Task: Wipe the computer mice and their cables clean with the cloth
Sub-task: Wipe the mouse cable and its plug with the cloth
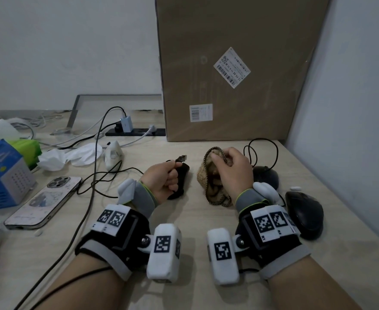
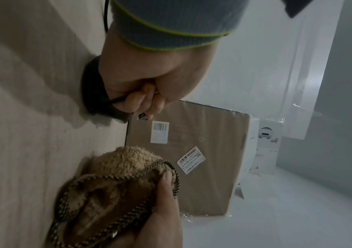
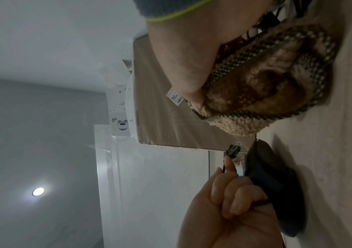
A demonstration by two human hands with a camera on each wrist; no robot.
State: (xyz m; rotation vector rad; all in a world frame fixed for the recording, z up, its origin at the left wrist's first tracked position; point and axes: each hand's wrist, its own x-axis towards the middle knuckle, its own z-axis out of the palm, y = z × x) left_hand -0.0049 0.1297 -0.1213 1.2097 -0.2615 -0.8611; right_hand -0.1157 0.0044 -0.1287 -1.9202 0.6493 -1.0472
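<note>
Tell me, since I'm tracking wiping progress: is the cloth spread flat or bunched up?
Bunched up. The cloth sits crumpled on the table, gripped from above by the right hand.

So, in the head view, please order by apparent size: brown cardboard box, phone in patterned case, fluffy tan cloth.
1. Brown cardboard box, clearly largest.
2. Phone in patterned case.
3. Fluffy tan cloth, bunched, so only slightly smaller looking.

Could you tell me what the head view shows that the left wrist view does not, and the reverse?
Only the head view shows the phone, the power strip and two more black mice to the right. Only the left wrist view shows a white printed box behind the cardboard box. Both show the left hand holding the cable end beside a black mouse, and the right hand gripping the cloth.
</note>
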